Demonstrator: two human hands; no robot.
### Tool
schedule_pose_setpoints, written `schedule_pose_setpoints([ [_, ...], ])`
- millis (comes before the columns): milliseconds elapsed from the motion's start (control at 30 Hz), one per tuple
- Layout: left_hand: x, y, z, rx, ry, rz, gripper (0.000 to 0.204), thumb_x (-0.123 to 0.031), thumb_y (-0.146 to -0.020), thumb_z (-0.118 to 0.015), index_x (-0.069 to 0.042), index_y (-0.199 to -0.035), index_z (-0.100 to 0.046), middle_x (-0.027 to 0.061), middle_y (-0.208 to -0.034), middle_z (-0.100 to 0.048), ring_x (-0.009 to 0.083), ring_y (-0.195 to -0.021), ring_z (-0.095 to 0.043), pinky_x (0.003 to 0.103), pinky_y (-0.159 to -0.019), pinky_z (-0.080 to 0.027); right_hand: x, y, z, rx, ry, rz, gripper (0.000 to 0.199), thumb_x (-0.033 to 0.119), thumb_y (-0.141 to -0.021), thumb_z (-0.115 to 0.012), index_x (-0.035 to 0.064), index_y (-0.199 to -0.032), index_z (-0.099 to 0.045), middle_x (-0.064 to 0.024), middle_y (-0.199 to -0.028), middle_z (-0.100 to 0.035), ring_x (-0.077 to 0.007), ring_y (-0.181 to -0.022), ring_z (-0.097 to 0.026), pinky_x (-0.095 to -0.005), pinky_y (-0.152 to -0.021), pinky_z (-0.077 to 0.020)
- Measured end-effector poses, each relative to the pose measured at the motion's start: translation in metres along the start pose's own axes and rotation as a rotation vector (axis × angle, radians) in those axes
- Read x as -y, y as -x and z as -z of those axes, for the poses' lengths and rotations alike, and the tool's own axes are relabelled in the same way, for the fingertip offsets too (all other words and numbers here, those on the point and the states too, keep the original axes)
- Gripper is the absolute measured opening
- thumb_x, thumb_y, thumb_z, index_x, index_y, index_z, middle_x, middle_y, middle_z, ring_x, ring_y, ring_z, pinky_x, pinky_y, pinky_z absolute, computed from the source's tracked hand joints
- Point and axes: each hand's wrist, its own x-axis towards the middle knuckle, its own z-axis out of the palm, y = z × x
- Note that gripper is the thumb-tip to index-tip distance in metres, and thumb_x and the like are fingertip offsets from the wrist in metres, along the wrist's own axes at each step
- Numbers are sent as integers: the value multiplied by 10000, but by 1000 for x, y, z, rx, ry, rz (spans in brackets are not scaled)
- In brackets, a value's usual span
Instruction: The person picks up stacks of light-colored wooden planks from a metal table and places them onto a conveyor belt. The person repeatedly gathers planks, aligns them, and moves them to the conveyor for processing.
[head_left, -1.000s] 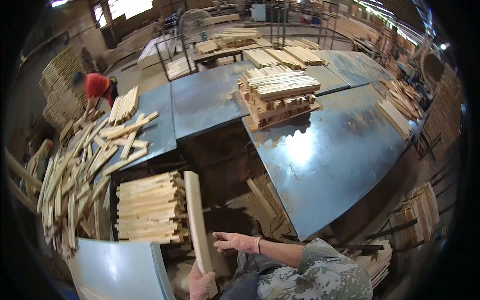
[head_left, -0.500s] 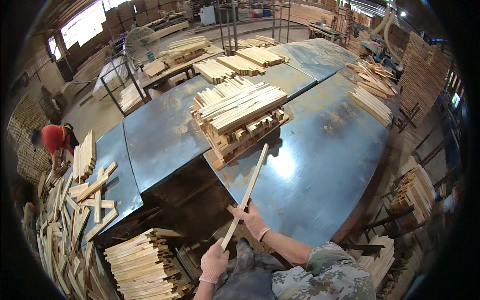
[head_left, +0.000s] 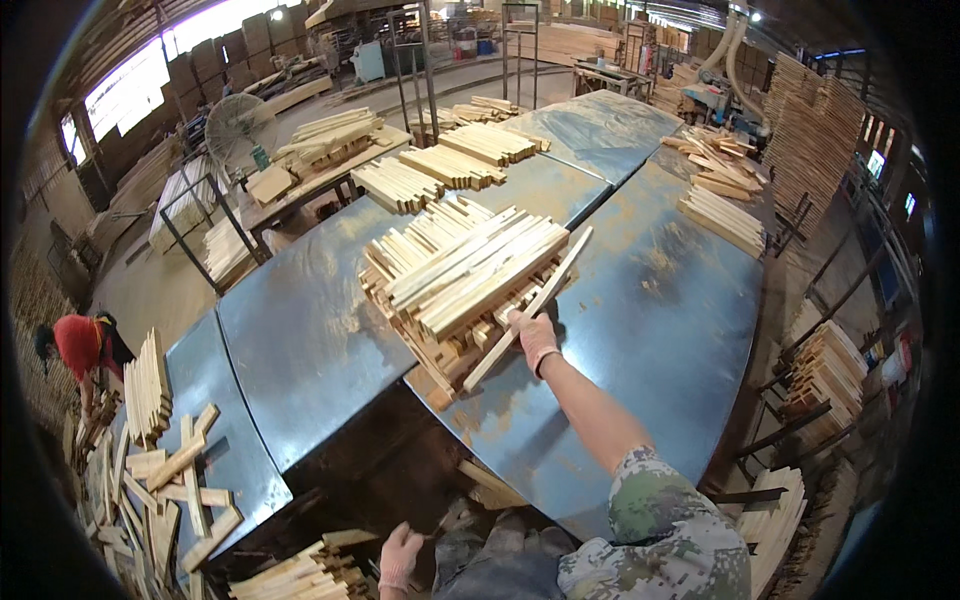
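Note:
My right hand (head_left: 535, 338), in a pale pink glove, is closed around a long wooden strip (head_left: 562, 272). The arm is stretched forward over the metal table (head_left: 650, 360). Held at a slant, the strip lies along the right side of a stack of wooden strips (head_left: 485, 265); whether it touches the stack I cannot tell. A wooden base (head_left: 432, 384) shows beneath that stack. Down near my lap, my left hand (head_left: 400, 556), gloved too, has loosely bent fingers and nothing visible in it. Closest to it is a pile of strips (head_left: 300, 578) at the lower edge.
Loose wood pieces (head_left: 185, 470) lie crosswise at the left, beside an upright bundle (head_left: 148, 390). A person in red (head_left: 80, 345) bends over there. More strip rows (head_left: 455, 165) lie at the table's far side. A dark gap (head_left: 370, 450) separates the table sections before me.
My right hand has carried the strip forward and up, beside the stack. My left hand has let go of its near end and stays low. The view has shifted.

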Motion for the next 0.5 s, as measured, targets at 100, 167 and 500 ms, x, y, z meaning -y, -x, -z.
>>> schedule_pose_setpoints([
  [100,111,-4,12,-141,496,191,261,-129,-971,-639,-34,-1205,-705,22,-914,-658,166,-702,-568,330,-600,-455,25,-40,-41,-52,137,-77,462,318,-863,-776,-65,-1072,-628,-144,-973,-651,-268,-832,-580,-436,-823,-487],
  [167,189,1,44,11,-420,-38,217,-235,-984,-572,-72,-1057,-695,145,-978,-712,338,-885,-629,458,-794,-493,4,-88,-41,10,341,-195,509,385,-913,-731,-73,-1118,-647,-197,-1007,-684,-330,-852,-650,-461,-843,-514],
  [500,130,-50,40,-223,459,721,383,-314,-987,-627,-36,-1250,-642,161,-1133,-714,345,-1039,-678,466,-920,-546,-45,-103,-66,20,346,-167,565,342,-999,-708,-42,-1365,-515,-219,-1162,-639,-325,-1016,-672,-483,-886,-523],
])
